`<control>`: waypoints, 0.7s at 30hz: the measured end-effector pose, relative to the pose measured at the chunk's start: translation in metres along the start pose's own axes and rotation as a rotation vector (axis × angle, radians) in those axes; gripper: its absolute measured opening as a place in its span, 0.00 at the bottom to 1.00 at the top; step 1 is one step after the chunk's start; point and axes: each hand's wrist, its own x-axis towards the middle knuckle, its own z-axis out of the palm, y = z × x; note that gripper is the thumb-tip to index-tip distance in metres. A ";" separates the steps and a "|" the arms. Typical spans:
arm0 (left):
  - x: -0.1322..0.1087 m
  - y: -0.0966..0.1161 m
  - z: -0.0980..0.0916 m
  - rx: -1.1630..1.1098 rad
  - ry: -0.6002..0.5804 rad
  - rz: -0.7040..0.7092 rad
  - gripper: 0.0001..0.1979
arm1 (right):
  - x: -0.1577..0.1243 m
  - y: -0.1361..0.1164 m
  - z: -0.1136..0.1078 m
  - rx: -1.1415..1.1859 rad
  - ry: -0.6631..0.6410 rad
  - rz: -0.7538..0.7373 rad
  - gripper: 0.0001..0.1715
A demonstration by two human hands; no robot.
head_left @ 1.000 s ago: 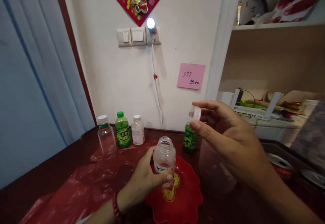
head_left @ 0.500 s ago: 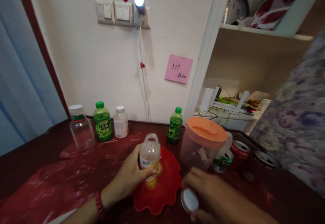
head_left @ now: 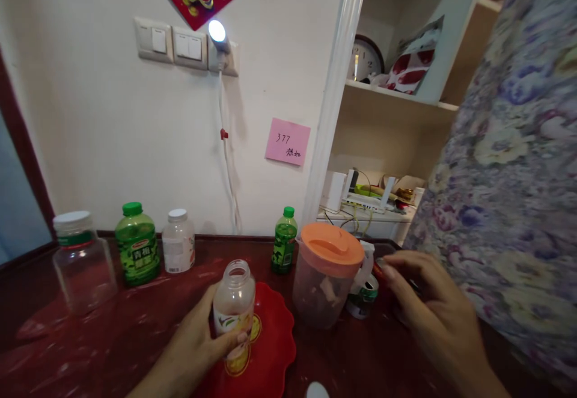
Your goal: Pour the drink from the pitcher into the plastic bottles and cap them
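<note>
My left hand is wrapped round a clear plastic bottle with a fruit label. The bottle's mouth is uncovered and it stands over a red scalloped plate. At the right, my right hand is open, thumb and fingers curved apart, by the rim of a red can that it mostly hides; whether it touches the can is unclear. A white cap lies at the bottom edge of the view. A green can stands just left of my right hand.
A pitcher with an orange lid stands between my hands. A small green bottle is behind it. At the back left are a large clear jar, a green bottle and a white-capped bottle. A floral curtain hangs at right.
My right hand has let go of the white cap and moved right and away from me to the cans. My left hand still holds the bottle. The view has turned right.
</note>
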 end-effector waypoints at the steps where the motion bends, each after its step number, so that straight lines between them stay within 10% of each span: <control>1: 0.000 0.001 0.001 -0.014 0.002 0.000 0.30 | 0.006 0.007 0.002 0.016 0.022 0.044 0.14; 8: 0.000 0.000 0.003 -0.106 -0.067 -0.006 0.29 | 0.008 0.040 0.026 0.103 -0.046 0.287 0.37; 21: -0.006 0.006 0.004 -0.140 -0.067 -0.031 0.30 | -0.021 0.047 0.048 0.482 -0.096 0.543 0.31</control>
